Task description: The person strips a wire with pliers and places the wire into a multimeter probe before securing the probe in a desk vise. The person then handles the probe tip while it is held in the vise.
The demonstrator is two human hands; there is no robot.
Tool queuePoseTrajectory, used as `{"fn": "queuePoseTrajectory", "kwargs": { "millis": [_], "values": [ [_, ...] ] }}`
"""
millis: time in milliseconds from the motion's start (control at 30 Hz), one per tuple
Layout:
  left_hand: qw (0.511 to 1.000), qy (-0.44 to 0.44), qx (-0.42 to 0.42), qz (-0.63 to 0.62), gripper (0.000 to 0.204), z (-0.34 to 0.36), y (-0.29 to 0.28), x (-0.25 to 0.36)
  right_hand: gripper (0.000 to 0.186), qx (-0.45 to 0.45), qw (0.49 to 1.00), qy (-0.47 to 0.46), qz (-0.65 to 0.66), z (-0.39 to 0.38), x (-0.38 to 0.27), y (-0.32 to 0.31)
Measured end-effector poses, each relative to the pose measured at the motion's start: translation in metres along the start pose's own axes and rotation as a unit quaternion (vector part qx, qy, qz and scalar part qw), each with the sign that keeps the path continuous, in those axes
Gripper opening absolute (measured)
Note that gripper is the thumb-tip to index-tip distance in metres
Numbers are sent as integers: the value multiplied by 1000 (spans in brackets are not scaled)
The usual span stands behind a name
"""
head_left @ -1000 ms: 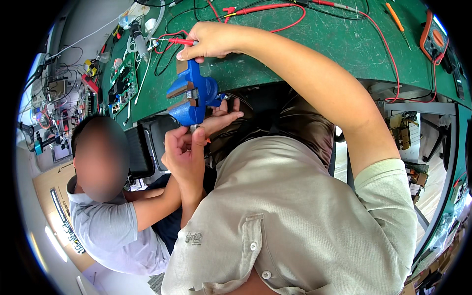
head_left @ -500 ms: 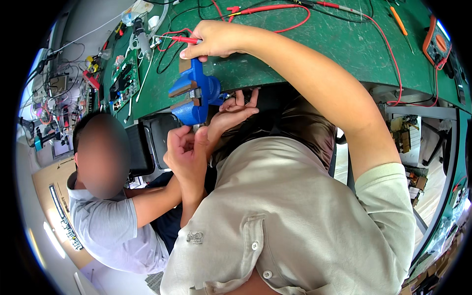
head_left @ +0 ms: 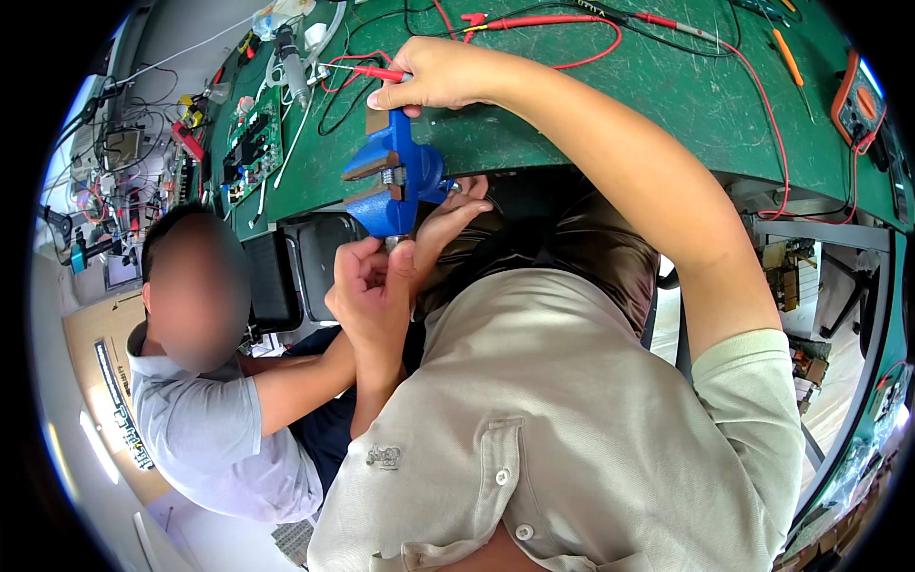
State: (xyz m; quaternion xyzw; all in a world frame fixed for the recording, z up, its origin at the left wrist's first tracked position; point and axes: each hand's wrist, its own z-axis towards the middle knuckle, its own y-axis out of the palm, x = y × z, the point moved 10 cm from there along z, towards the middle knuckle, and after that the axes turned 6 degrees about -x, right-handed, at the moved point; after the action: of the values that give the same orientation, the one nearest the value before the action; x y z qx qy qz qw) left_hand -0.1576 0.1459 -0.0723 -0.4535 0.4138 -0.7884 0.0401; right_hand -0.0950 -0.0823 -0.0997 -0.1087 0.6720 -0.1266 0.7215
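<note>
A blue bench vise [head_left: 385, 215] with brown jaw pads is at the near edge of the green table. Its jaws stand apart, and a metal part shows in the gap. At its far end my right hand [head_left: 434, 78] is closed around the body, thumb on the brown pad. Below the near end, the fingers of my left hand [head_left: 367, 284] pinch the metal screw end [head_left: 394, 242]. A co-worker's hand [head_left: 456, 212] is at the vise's underside by the table edge. Beside my right fingers is a red test probe [head_left: 376, 71]; whether they touch it, I cannot tell.
A co-worker [head_left: 214, 419] sits close on the left. On the green table [head_left: 667, 114] lie red and black test leads, an orange-handled screwdriver [head_left: 787, 57] and an orange multimeter [head_left: 858, 100]. A circuit board [head_left: 253, 153] and tangled cables crowd the left side.
The view has shifted slightly, so the table and vise appear farther right. The co-worker's hand has moved up against the vise's underside. Both my hands keep their places on the vise.
</note>
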Motion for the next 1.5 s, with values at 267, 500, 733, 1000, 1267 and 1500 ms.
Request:
{"fn": "queuePoseTrajectory", "kwargs": {
  "millis": [267,500,733,1000,1267,1500],
  "values": [
    [1000,-7,9,-19,29,1,1,-1,40,-1,1000,1,15,1,4,-1],
    [1000,-6,-1,-13,23,1,3,6,42,-3,1000,-6,17,3,5,-1],
    [1000,2,-3,-4,23,1,2,2,42,4,1000,2,11,0,3,-2],
    [1000,-11,-9,-5,23,1,4,8,41,0,1000,0,18,1,4,-1],
    [1000,-9,-13,-6,23,1,4,7,42,-3,1000,5,25,0,4,-1],
    [1000,-5,-5,-7,26,1,3,7,43,-6,999,6,35,-1,4,0]
  ]
}}
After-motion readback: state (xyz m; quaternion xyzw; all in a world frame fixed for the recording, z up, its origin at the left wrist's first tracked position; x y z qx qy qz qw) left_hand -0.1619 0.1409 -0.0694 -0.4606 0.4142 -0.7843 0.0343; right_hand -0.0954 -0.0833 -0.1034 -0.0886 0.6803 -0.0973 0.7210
